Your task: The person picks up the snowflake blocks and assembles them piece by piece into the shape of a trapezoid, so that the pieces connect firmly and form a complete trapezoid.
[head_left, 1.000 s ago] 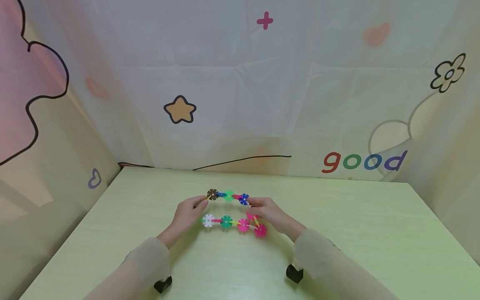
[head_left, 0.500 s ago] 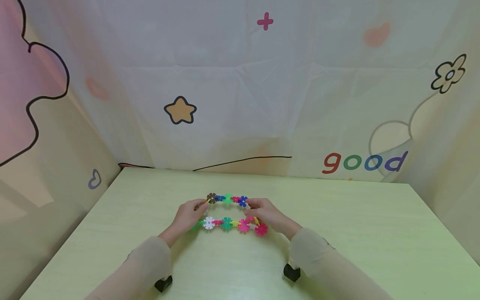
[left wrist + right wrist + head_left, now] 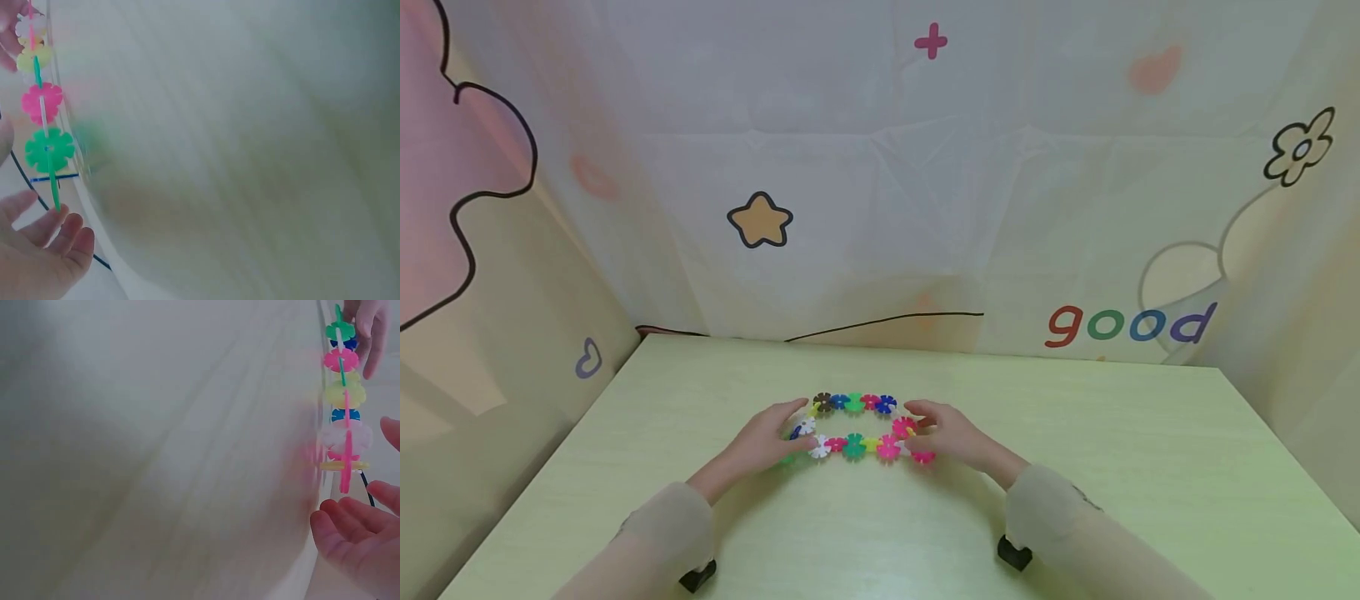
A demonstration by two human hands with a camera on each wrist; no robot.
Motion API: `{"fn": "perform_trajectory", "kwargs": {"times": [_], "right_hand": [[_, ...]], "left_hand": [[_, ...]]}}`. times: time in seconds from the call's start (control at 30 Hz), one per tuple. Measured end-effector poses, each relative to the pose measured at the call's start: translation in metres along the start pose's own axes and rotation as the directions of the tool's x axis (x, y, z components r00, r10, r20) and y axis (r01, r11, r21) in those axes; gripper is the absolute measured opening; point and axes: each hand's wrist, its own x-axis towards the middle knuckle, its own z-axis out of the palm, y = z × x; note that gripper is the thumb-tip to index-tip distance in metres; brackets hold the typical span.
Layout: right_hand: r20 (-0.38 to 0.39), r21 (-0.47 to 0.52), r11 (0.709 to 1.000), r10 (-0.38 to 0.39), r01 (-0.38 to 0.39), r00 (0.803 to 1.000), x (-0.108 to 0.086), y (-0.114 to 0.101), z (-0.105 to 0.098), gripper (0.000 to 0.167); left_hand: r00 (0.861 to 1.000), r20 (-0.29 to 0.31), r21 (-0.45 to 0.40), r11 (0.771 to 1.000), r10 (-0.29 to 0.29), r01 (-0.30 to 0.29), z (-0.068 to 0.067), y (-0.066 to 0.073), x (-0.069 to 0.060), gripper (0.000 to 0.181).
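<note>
A closed loop of linked plastic snowflake discs [image 3: 853, 447] lies on the table in the head view, with brown, blue, green, pink, white and yellow pieces. At its left end is my left hand [image 3: 763, 442], thumb and fingers spread apart; its thumb overlaps the near white disc. By the right end my right hand [image 3: 955, 435] has loosely bent, parted fingers. In the left wrist view the fingers [image 3: 44, 228] are beside a green disc [image 3: 50, 150], and contact is hard to tell. The right wrist view has fingers [image 3: 337, 519] just apart from a pink disc [image 3: 347, 462].
The pale wooden table [image 3: 1112, 467] reaches back to a printed cloth [image 3: 865, 208] hanging behind it. More cloth hangs along the left and right sides. A black wrist device [image 3: 1015, 552] sits under the right sleeve, and another [image 3: 698, 575] under the left.
The loop's far side has been lowered onto the table, and both hands have let go of it. The right hand has shifted outward to the right, and the left forearm slightly to the left.
</note>
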Motion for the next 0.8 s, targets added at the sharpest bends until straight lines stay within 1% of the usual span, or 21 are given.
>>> {"fn": "perform_trajectory", "kwargs": {"times": [0.07,0.13,0.2,0.3,0.4,0.57,0.8], "right_hand": [[0.015,-0.046,0.999,0.005,-0.004,1.0,-0.002,0.002,-0.001,0.059],[0.033,-0.076,0.997,0.001,0.002,0.999,-0.004,0.003,-0.001,0.061],[0.043,-0.096,0.995,0.004,0.0,0.999,-0.005,0.003,0.0,0.06],[0.036,-0.13,0.992,0.002,0.003,0.999,-0.004,0.003,0.002,0.058],[0.025,-0.165,0.986,0.001,0.003,1.0,-0.003,0.004,0.003,0.055],[0.014,-0.205,0.979,-0.006,0.009,1.0,0.0,0.002,0.005,0.05],[-0.001,-0.256,0.966,-0.026,0.025,1.0,0.006,-0.001,0.005,0.047]], "left_hand": [[0.999,0.025,0.026,0.999,0.024,-0.025,-0.002,-0.001,-0.002,0.072],[0.998,0.045,0.055,0.998,0.034,-0.037,-0.003,-0.002,-0.002,0.073],[0.998,0.059,0.076,0.996,0.031,-0.036,-0.003,-0.002,-0.002,0.072],[0.998,0.067,0.111,0.994,0.018,-0.026,-0.002,-0.003,-0.002,0.069],[0.998,0.06,0.135,0.99,0.018,-0.026,-0.001,-0.004,-0.002,0.069],[0.999,0.039,0.163,0.986,0.037,-0.043,-0.001,-0.006,0.0,0.069],[1.0,0.024,0.167,0.986,0.01,-0.014,-0.002,-0.01,0.006,0.068]]}}
